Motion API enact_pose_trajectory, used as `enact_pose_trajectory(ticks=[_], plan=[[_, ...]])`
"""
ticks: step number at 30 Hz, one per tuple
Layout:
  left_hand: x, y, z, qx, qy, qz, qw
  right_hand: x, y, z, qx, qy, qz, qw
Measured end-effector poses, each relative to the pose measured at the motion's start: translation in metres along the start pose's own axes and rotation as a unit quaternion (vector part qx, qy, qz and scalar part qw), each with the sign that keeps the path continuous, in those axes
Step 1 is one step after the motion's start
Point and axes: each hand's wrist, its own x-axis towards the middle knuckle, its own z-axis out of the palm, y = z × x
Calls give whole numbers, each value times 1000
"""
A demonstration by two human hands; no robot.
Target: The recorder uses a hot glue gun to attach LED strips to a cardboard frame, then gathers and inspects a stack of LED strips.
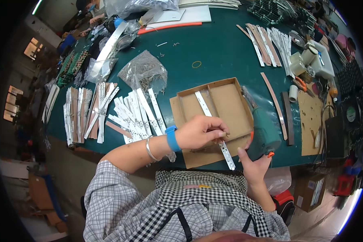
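My left hand (201, 132), with a blue band (172, 138) at its wrist, is over a shallow cardboard tray (234, 105). Its thumb and fingertips are pinched together; whatever is between them is too small to make out. Beneath this hand a narrow white strip with small dark parts (226, 155) slants across the tray, its near end jutting past the front edge. The hand hides the strip's middle. At the tray's right side my right hand (255, 166) is closed around the rear of a green electric screwdriver (265, 131), whose narrow front points away from me.
Piles of white strips (135, 115) and brown-and-white bundles (78, 113) lie left of the tray. Behind them sits a clear bag of small metal parts (145, 72). More strips (264, 44), a white bin (322, 60) and a dark bar (287, 117) are on the right.
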Motion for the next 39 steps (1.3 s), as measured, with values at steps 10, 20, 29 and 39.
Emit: enact_pose_trajectory(ticks=[10, 20, 29, 39], plan=[[-11, 8, 20, -145, 100, -71, 982, 8, -4, 15, 108, -15, -46, 993], [-10, 5, 32, -96, 97, -51, 989, 9, 5, 6, 65, -60, -63, 994], [-8, -3, 32, -208, 57, -98, 971, 4, 3, 10, 18, -67, 31, 997], [-10, -2, 37, 145, 102, 112, 978, 9, 2, 16, 98, -1, 2, 995]])
